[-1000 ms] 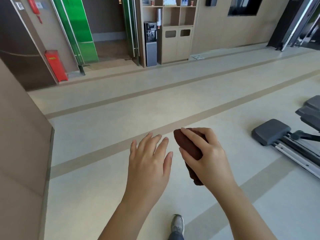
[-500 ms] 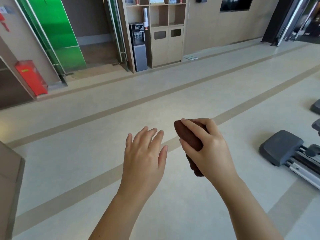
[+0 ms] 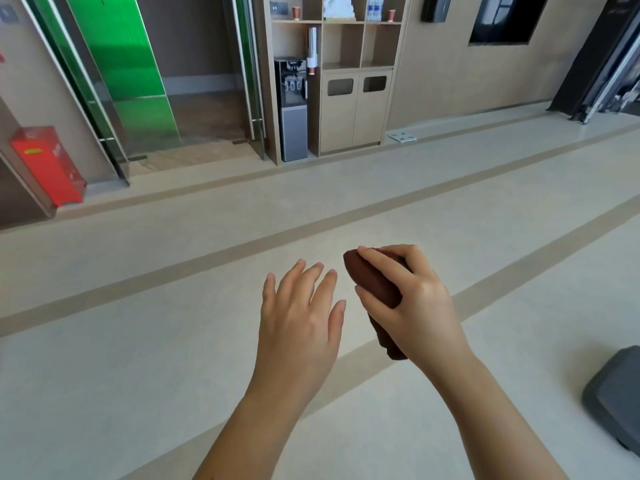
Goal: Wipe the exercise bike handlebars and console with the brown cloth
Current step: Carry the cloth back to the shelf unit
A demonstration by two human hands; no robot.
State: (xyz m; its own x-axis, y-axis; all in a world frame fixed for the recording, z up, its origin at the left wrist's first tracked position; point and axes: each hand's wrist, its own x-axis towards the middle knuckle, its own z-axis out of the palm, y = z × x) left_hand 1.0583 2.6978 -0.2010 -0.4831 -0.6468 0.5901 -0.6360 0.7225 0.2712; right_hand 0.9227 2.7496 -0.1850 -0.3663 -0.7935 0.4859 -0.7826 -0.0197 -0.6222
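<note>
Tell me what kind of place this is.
Probably a gym's open hall or lobby: a grey padded machine part sits at the right edge, and a black water dispenser stands beside a beige wooden shelf cabinet along the wall.

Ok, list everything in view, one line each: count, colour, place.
brown cloth: one, dark brown, bunched in the right hand
water dispenser: one, black and grey, far wall, left of the shelf unit
shelf unit: one, light wood, far wall, centre
red box: one, red, on the floor, far left
green panel: one, green, doorway, upper left
grey pad: one, dark grey, lower right, cut off by the frame
flat white item: one, white, floor right of the shelf unit; cannot tell what it is
floor: one, pale beige with tan stripes
left hand: one, empty, fingers spread, left of the cloth
right hand: one, grips the cloth
</note>
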